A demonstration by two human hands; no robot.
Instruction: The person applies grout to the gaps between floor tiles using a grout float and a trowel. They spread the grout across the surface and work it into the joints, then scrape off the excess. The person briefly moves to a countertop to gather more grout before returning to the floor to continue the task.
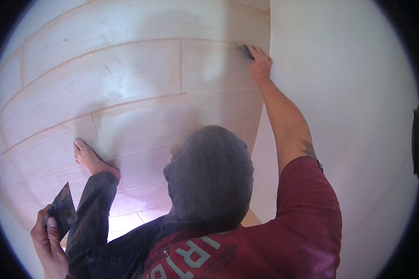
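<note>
Plank-tile floor point(139, 69) meets white wall point(349, 93) as a person's left hand point(50, 244) pinches a dark flat scraper point(65, 210), corner up; the right hand point(261, 65), fingers curled, grips a small dark tool point(247, 52) against the floor near the wall.

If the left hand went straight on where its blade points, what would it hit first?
Possibly the bare foot: it lies roughly beyond the tip of the dark blade, though depth is unclear.
</note>
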